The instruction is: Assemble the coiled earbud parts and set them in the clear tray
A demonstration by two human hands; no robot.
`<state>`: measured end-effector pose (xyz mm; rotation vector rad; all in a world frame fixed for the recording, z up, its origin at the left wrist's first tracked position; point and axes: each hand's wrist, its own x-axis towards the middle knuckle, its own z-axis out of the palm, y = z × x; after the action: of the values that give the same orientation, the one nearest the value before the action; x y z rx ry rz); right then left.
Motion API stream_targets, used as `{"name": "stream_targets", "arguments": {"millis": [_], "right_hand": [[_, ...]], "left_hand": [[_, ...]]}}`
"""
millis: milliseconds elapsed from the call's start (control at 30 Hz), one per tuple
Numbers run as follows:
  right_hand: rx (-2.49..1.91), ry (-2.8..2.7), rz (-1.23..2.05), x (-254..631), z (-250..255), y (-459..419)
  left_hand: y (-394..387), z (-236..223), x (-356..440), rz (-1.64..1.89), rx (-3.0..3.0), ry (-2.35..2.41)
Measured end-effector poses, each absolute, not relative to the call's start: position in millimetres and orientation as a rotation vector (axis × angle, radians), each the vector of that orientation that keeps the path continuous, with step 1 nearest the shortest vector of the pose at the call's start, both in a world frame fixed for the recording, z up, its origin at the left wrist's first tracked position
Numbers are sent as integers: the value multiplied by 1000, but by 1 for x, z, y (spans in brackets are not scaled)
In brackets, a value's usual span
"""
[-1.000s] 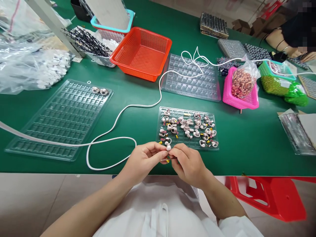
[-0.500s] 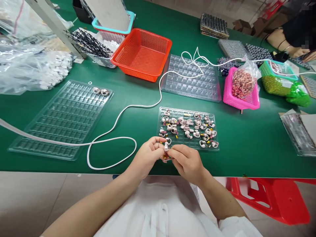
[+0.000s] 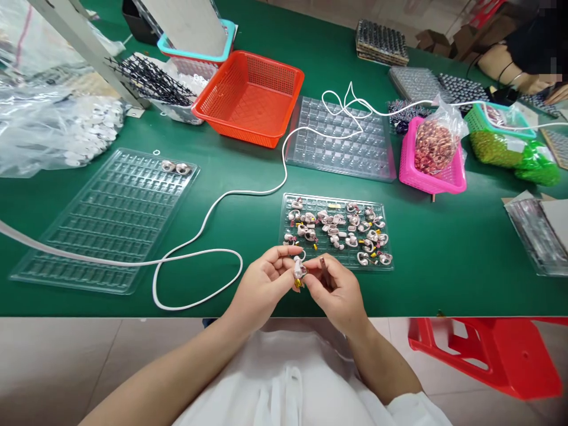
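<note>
Pinching a small pale part [image 3: 299, 268] near the loaded clear tray [image 3: 345, 253], the left hand [image 3: 264, 287] has a closed fingertip grip; the right hand [image 3: 341, 291] has its grip closed on a slim dark tool [image 3: 325, 272].

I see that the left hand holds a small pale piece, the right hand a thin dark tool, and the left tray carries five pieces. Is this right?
Not quite: the head view shows two pieces on the left tray, not five. The left hand holds a small pale piece, the right hand a thin dark tool.
</note>
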<state>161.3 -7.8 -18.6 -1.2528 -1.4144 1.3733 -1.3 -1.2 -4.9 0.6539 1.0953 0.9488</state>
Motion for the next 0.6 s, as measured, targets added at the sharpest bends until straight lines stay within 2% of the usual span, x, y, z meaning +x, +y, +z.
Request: {"name": "stream_targets", "arguments": {"millis": [600], "right_hand": [[-1170, -1080, 1419, 139, -18, -9]], "left_hand": [[-15, -5, -2, 1049, 1067, 1225]]}}
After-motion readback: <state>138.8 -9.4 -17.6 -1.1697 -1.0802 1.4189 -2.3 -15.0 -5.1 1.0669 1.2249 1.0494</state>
